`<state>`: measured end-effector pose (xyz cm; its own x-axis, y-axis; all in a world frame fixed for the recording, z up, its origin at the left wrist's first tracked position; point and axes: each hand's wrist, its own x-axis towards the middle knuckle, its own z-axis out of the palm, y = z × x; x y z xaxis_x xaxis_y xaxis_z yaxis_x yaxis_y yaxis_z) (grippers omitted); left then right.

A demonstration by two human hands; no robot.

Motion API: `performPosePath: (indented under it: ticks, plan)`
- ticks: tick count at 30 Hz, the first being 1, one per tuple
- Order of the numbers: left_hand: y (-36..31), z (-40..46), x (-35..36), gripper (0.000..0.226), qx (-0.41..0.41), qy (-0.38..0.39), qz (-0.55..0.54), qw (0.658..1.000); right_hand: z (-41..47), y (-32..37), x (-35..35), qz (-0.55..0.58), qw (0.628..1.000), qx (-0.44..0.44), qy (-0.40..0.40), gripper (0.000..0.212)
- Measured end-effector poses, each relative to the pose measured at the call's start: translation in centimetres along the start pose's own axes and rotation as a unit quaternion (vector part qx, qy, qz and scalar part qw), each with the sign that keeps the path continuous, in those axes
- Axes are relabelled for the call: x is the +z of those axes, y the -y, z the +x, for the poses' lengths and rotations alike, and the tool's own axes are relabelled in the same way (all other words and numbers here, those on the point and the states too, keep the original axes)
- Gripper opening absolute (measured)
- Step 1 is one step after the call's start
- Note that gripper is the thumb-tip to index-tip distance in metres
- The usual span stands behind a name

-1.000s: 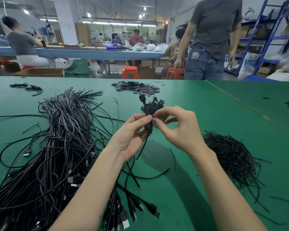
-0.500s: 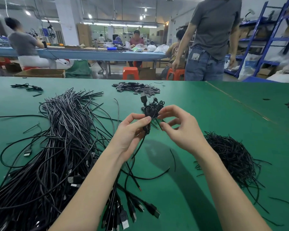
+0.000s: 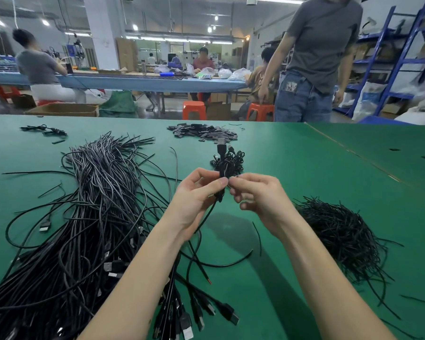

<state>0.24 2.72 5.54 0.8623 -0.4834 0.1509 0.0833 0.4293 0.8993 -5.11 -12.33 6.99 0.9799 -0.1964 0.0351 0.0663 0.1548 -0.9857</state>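
Cables (image 3: 88,217) lie heaped by the left forearm, ties (image 3: 341,231) by the right, within reach. Left hand (image 3: 196,202) grips the coiled cable (image 3: 227,165) upright above the table (image 3: 304,168) while the right hand (image 3: 258,195) pinches its waist, probably to bind it.

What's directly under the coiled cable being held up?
Green table and a loose cable lying on it. The left hand and right hand pinch the coiled cable and hide its lower part.

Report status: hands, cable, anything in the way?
Left hand grips coiled USB cable. Right hand pinches its middle. Loose cables left, tie pile right, both apart.
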Motion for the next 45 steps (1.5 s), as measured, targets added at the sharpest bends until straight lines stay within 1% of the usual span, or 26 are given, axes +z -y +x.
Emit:
performPosePath:
  ticks: [2,3,4,5,6,7,10,11,13,19,20,21,22,23,24,25,26,27,29,31,33,35,38,42,43,45]
  plan:
    - [-0.1,0.0,0.1,0.015,0.020,0.008,0.016,1.000,-0.3,0.5,0.2,0.285,0.934,0.209,0.058,0.008]
    - [-0.1,0.0,0.1,0.015,0.023,0.010,0.020,0.999,-0.3,0.5,0.2,0.323,0.915,0.235,0.063,0.006]
    - [-0.2,0.0,0.1,0.015,0.019,0.008,0.020,1.000,-0.2,0.5,0.2,0.283,0.930,0.226,0.060,0.006]
    - [-0.2,0.1,0.0,0.015,0.012,0.001,0.019,1.000,-0.2,0.4,0.2,0.168,0.969,0.175,0.044,0.008]
    - [-0.2,0.1,0.0,0.016,0.002,-0.008,0.016,1.000,-0.2,0.4,0.0,0.023,0.995,0.093,0.017,0.007]
    - [-0.2,0.2,-0.1,0.016,-0.009,-0.018,0.011,1.000,-0.3,0.5,-0.2,-0.124,0.992,-0.005,-0.021,0.014]
    - [-0.2,0.3,-0.1,0.017,-0.039,-0.035,-0.007,0.999,-0.2,0.3,-1.4,-0.414,0.866,-0.272,-0.064,0.031]
    - [-0.2,0.3,-0.1,0.016,-0.045,-0.035,-0.011,0.998,-0.2,0.2,-1.5,-0.444,0.834,-0.322,-0.054,0.026]
    - [-0.2,0.4,-0.2,0.014,-0.052,-0.033,-0.014,0.998,-0.2,-0.1,-1.6,-0.457,0.808,-0.368,-0.058,0.015]
    - [-0.2,0.2,-0.2,0.015,-0.056,-0.011,0.004,0.998,-0.3,-0.1,-1.5,-0.467,0.791,-0.389,-0.074,0.008]
    - [-0.1,0.2,-0.2,0.016,-0.052,-0.011,0.014,0.999,-0.2,-0.3,-1.4,-0.465,0.796,-0.381,-0.076,0.005]
    - [0.0,0.2,-0.2,0.015,-0.044,-0.012,0.024,0.999,-0.1,-0.5,-1.1,-0.434,0.825,-0.352,-0.077,0.005]
    - [0.0,0.2,-0.2,0.015,-0.033,-0.014,0.032,0.999,0.0,-0.6,-0.8,-0.362,0.884,-0.287,-0.074,0.008]
    - [0.0,0.2,-0.2,0.015,-0.021,-0.015,0.037,0.999,0.1,-0.4,-0.4,-0.239,0.952,-0.179,-0.063,0.010]
    - [-0.1,0.2,-0.2,0.016,-0.009,-0.012,0.040,0.999,0.1,0.0,-0.1,-0.071,0.996,-0.035,-0.031,0.009]
    - [-0.2,0.2,-0.1,0.017,0.000,-0.006,0.041,0.999,0.0,0.3,0.2,0.100,0.990,0.102,0.011,0.006]
    - [-0.2,0.2,0.0,0.017,0.008,0.001,0.043,0.999,-0.2,0.6,0.3,0.220,0.957,0.187,0.036,0.006]
    - [-0.3,0.2,0.0,0.017,0.011,0.004,0.045,0.999,-0.3,0.6,0.2,0.269,0.938,0.216,0.049,0.006]
    - [-0.3,0.3,-0.1,0.018,0.003,-0.002,0.040,0.999,-0.1,0.6,-0.1,0.167,0.972,0.159,0.052,0.004]
    - [-0.1,0.5,-0.2,0.016,-0.015,-0.019,0.028,0.999,-0.1,0.5,-0.6,-0.086,0.996,-0.014,0.016,0.004]
    - [0.1,0.7,-0.4,0.013,-0.030,-0.036,0.017,0.999,-0.1,0.4,-1.4,-0.329,0.924,-0.190,-0.045,0.018]
    - [0.2,0.7,-0.5,0.013,-0.043,-0.041,0.013,0.998,0.0,0.1,-1.9,-0.435,0.849,-0.293,-0.056,0.024]
    - [0.2,0.6,-0.4,0.017,-0.050,-0.033,0.011,0.998,-0.1,-0.1,-2.0,-0.466,0.812,-0.347,-0.051,0.014]
    - [0.4,0.5,-0.2,0.016,-0.047,-0.027,0.022,0.998,-0.1,-0.6,-1.8,-0.462,0.805,-0.364,-0.084,0.009]
    - [0.4,0.5,-0.1,0.015,-0.043,-0.029,0.026,0.998,0.0,-1.0,-1.3,-0.442,0.822,-0.344,-0.104,0.009]
    - [0.6,0.5,-0.1,0.015,-0.032,-0.039,0.033,0.998,0.3,-1.6,-0.1,-0.292,0.927,-0.208,-0.113,0.013]
